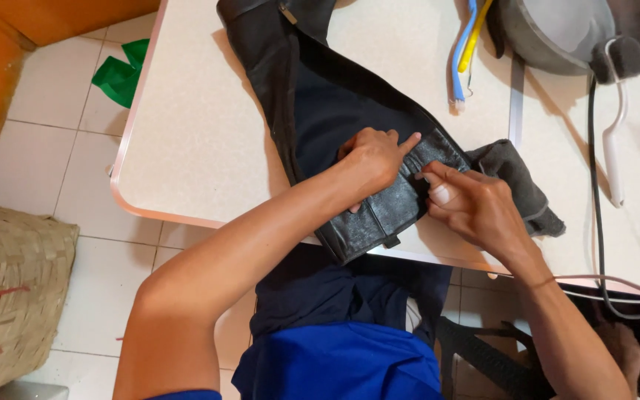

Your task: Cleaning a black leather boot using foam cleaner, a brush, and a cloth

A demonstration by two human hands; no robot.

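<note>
A pair of dark jeans (320,96) lies across a cream table (194,141), its waistband hanging over the near edge. My left hand (373,159) presses down on the waistband, index finger stretched along the band's top. My right hand (472,204) pinches the same waistband from the right, thumb on the denim. A grey cloth (516,174) lies bunched just behind my right hand, touching the jeans.
At the back right stand a grey metal pot (557,33), blue and yellow brushes (464,44), a white handle (615,141) and a black cable (595,192). A woven basket (9,289) sits on the tiled floor at left, green fabric (121,74) further back.
</note>
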